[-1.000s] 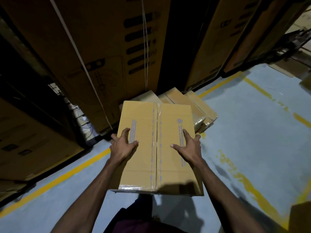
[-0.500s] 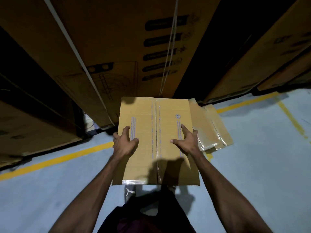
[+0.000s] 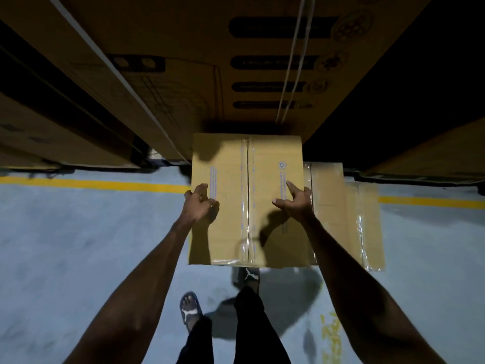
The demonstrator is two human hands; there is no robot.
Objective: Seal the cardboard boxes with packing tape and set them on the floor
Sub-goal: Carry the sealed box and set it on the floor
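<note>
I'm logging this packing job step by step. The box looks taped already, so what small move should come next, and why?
Probably lower the taped box onto the floor beside the flat boxes. Clear tape already runs down its seam, and the left hand and right hand are on its sides.

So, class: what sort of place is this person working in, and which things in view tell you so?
Most likely a warehouse or storeroom. Very large printed cartons tower along the aisle, a yellow line marks the painted concrete floor, and taped boxes lie beside the sealed box under the person's hands.
</note>
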